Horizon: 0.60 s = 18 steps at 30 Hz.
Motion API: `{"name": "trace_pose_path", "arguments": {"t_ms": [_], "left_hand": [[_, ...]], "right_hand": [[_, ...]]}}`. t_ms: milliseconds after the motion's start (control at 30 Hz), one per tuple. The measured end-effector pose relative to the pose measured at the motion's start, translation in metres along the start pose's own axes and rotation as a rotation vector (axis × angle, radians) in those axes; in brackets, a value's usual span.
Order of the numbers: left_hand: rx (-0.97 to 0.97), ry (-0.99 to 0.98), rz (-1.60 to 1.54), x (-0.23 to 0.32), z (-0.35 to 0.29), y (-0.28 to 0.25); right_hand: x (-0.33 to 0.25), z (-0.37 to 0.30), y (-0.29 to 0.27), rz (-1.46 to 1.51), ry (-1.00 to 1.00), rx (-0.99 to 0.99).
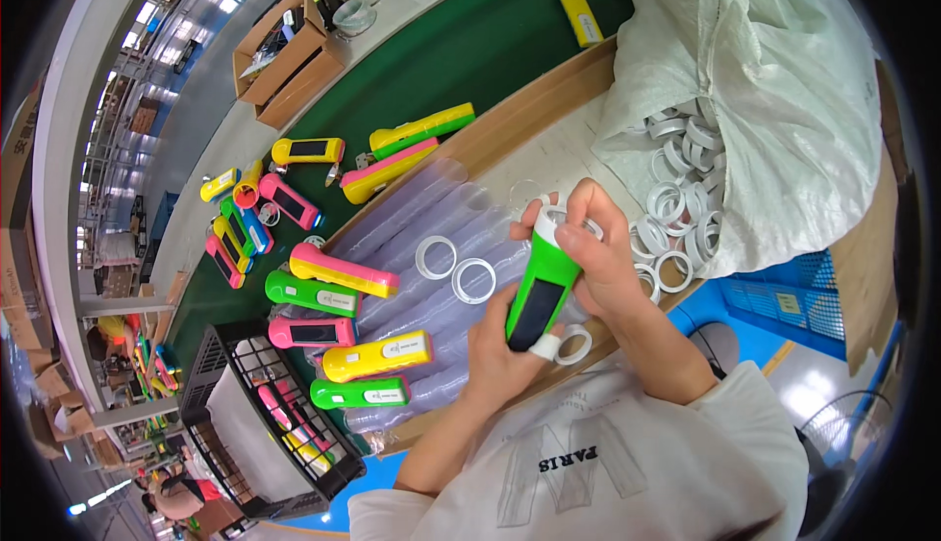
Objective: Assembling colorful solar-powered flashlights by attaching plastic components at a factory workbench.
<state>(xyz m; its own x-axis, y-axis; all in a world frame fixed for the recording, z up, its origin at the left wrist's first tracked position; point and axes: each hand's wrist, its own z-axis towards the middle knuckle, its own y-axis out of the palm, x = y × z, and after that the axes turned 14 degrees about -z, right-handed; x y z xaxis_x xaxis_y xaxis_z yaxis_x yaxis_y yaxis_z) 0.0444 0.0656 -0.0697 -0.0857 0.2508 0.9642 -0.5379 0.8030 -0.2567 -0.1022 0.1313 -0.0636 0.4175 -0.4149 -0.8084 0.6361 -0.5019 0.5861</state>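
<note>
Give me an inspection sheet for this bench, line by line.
Surface: green mat beside a board under clear plastic sheeting.
Job's things: green flashlight held upright; white ring at its head.
Clutter: pink, yellow and green flashlights lying about; loose white rings; white sack of rings; black wire basket; cardboard box.
Hands: left hand grips the body; right hand at the head.
Cables: nothing seen.
Surroundings: factory floor, blue crate.

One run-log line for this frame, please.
left hand: holds green plastic flashlight | right hand: on its head | white plastic rings: spilling from sack
</note>
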Motion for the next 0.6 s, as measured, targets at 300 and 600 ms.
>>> {"name": "trace_pose_path", "arguments": {"t_ms": [300,600], "left_hand": [[-0.285,-0.676,-1.048,-0.006,0.044,-0.026],[-0.141,-0.578,-0.867,-0.021,0.147,-0.048]], "right_hand": [[-0.017,0.028,-0.047,-0.252,0.152,0.143],[-0.046,0.060,-0.143,-2.411,-0.362,0.447]]}}
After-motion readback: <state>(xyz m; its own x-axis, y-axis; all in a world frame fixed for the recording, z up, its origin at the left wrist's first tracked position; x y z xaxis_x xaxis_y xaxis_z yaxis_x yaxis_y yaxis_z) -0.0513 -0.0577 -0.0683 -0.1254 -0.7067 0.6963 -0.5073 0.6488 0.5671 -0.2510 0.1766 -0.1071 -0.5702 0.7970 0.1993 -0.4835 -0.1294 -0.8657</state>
